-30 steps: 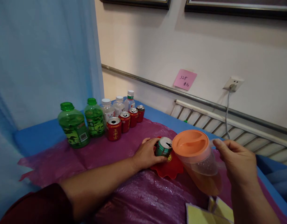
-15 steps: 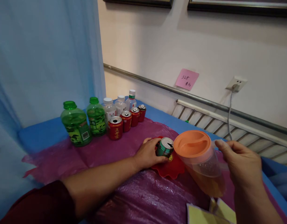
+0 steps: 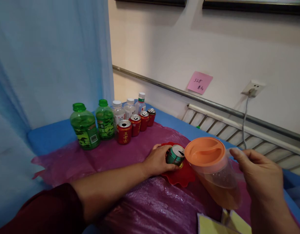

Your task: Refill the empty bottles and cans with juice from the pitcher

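There on the red mat [image 3: 180,175] stood the open green can [image 3: 175,155], the left hand [image 3: 157,161] closing its fingers round its side. Just beside it the pitcher [image 3: 214,170], tilted toward the can, hung from the right hand [image 3: 261,174], fingers closed on its handle. Pouring well, I judged, meant a firm can, the spout above its opening and a slow tip. Red cans [image 3: 124,131] stood well apart on the bench [image 3: 49,136].

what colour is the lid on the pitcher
Orange. The lid of the pitcher shows best in the head view.
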A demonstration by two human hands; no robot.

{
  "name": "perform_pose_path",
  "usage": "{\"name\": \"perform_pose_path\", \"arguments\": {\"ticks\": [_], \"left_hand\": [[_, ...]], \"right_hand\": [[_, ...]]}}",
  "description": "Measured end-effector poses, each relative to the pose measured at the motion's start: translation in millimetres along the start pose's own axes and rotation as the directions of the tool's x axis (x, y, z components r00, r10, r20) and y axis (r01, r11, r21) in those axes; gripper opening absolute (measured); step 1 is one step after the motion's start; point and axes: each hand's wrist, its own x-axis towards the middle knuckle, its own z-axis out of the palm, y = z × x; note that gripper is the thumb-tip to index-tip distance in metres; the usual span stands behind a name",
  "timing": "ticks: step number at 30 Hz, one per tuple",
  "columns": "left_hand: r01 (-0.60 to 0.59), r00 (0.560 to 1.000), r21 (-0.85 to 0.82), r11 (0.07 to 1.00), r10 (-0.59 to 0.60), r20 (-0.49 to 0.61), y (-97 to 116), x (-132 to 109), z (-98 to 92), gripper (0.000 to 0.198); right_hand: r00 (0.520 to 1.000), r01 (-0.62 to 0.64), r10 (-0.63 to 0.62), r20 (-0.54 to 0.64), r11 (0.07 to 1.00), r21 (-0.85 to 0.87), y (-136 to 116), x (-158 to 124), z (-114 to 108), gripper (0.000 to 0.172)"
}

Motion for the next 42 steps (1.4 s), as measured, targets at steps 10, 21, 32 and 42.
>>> {"name": "perform_pose_path", "arguments": {"ticks": [10, 21, 32, 42], "left_hand": [[0.009, 1.0, -0.004, 1.0, -0.009, 0.012, -1, -1, 1.6, 0.074], [-0.004, 1.0, -0.018, 1.0, 0.004, 0.01, -4, -1, 3.1, 0.074], [-0.013, 1.0, -0.001, 1.0, 0.013, 0.007, -6, -1, 4.5, 0.075], [0.003, 1.0, 0.016, 1.0, -0.003, -0.004, -5, -1, 3.6, 0.074]], "right_hand": [[0.999, -0.037, 0.037, 0.012, 0.999, 0.003, -8, -5, -2, 0.043], [0.998, -0.055, 0.055, 0.009, 0.998, -0.014, -14, -7, -2, 0.043], [0.997, -0.074, 0.075, 0.012, 0.997, -0.029, -11, -5, -3, 0.043], [0.996, -0.092, 0.092, 0.011, 0.996, -0.021, -10, -4, -2, 0.041]]}}
